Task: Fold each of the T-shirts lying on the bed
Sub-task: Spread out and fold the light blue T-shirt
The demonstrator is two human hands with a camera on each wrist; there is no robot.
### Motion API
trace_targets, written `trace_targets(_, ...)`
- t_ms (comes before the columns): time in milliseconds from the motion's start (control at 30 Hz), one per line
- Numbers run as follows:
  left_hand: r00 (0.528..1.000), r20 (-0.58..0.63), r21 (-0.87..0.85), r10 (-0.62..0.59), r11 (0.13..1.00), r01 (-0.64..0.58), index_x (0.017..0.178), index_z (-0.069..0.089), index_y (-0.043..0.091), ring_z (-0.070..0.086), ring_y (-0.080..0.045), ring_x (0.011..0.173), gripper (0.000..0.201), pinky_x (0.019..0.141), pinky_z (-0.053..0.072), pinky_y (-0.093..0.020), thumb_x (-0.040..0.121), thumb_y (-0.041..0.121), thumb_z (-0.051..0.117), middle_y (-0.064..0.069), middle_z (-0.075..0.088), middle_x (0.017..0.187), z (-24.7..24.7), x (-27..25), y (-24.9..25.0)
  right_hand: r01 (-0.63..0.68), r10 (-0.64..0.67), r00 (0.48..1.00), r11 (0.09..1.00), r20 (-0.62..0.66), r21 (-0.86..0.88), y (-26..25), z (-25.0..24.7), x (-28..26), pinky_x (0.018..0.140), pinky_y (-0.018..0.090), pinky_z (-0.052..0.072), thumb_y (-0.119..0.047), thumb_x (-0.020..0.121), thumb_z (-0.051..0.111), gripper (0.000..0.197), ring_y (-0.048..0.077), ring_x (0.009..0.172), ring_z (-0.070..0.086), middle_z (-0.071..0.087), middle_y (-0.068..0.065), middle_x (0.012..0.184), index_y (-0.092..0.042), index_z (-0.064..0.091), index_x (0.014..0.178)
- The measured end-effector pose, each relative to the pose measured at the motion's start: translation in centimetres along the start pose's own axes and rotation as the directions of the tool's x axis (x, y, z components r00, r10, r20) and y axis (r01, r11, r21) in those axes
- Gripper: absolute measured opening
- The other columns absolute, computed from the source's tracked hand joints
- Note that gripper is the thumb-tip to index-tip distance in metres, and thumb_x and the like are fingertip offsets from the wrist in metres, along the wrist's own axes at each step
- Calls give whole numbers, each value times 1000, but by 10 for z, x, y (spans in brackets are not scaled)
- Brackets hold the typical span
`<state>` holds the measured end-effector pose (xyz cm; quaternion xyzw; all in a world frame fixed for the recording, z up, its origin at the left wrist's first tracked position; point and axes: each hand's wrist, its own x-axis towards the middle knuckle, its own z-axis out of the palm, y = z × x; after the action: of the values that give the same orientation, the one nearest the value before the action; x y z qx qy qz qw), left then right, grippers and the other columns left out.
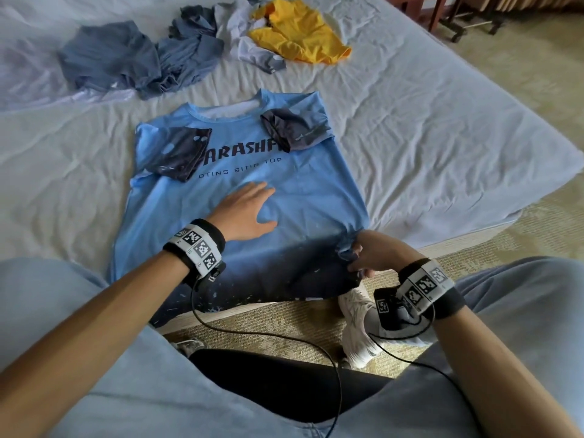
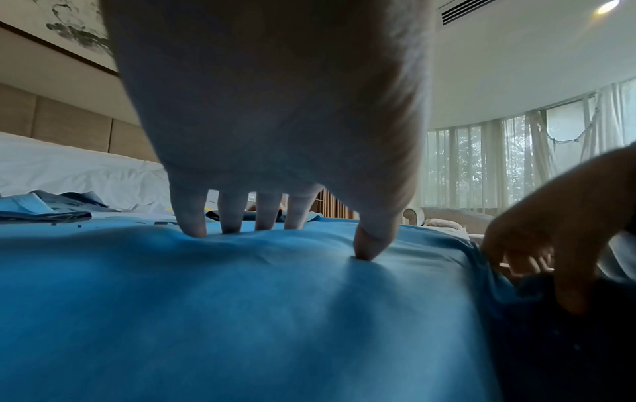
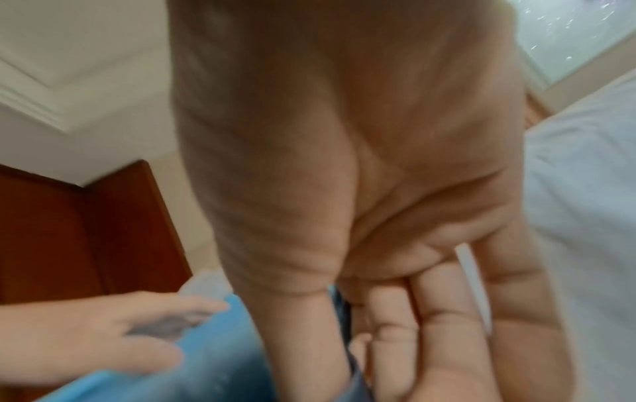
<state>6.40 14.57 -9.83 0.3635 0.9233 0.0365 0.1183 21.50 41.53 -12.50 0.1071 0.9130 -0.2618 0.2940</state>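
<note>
A light blue T-shirt [image 1: 303, 197] with dark lettering lies face up on the bed [image 1: 426, 128], both dark sleeves folded in over the chest and its dark hem hanging over the near edge. My left hand [image 1: 249, 210] rests flat on its middle, fingers straight and pressing the cloth [image 2: 241, 299]. My right hand [image 1: 363, 257] pinches the shirt's right lower edge at the bed's edge; in the right wrist view the thumb and fingers [image 3: 430, 340] close on a fold of blue cloth [image 3: 206, 367].
A heap of unfolded shirts lies at the far side: grey-blue ones [image 1: 132, 58], a pale one [image 1: 249, 42] and a yellow one [image 1: 300, 30]. The carpet floor [image 1: 284, 327] and a white shoe [image 1: 357, 324] show below the bed edge. Wrist cables hang by my legs.
</note>
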Motion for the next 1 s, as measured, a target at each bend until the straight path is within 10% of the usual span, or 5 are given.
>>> trace_targets(233,967,-222,-97,128,983,-153,131,55,20,50,-19,126,51,106,41,-37,90,47,70,3,54,134,-4,-9,22,169,-129,970,968,-205,187,-44,-23,-33,49,26,42,-9,83,68,19,12,45,56,64,-1,54,-18,57,95)
trace_targets(367,942,-189,-526,278,781,-337,96,61,21,64,-11,77,29,71,49,-30,102,49,56,6,67,84,-20,-26,55,236,-97,965,732,-246,639,-54,-35,-35,49,22,36,-9,93,69,14,12,49,50,66,-2,59,-14,73,106)
trace_targets(567,924,-329,-414,194,850,-326,87,58,27,61,-11,64,19,60,50,-38,95,43,65,9,65,74,-10,-31,65,218,-77,976,396,-204,892,-57,-39,-23,61,20,43,-20,101,63,22,9,65,59,77,3,90,-5,75,112)
trace_targets(867,948,-316,-532,40,820,-212,88,54,27,60,-20,62,15,60,51,-47,98,37,57,4,62,70,-8,-30,51,380,-191,923,591,-334,711,-73,-32,-2,69,22,57,-11,92,74,12,16,73,68,76,11,85,-2,75,101)
trace_targets(1000,924,-382,-455,-9,872,-180,114,51,28,62,-10,73,32,68,53,-36,94,51,61,19,60,98,-7,-32,47,410,-171,905,593,-389,693,-82,-34,4,65,20,55,-17,94,74,18,15,70,71,77,15,85,1,75,98)
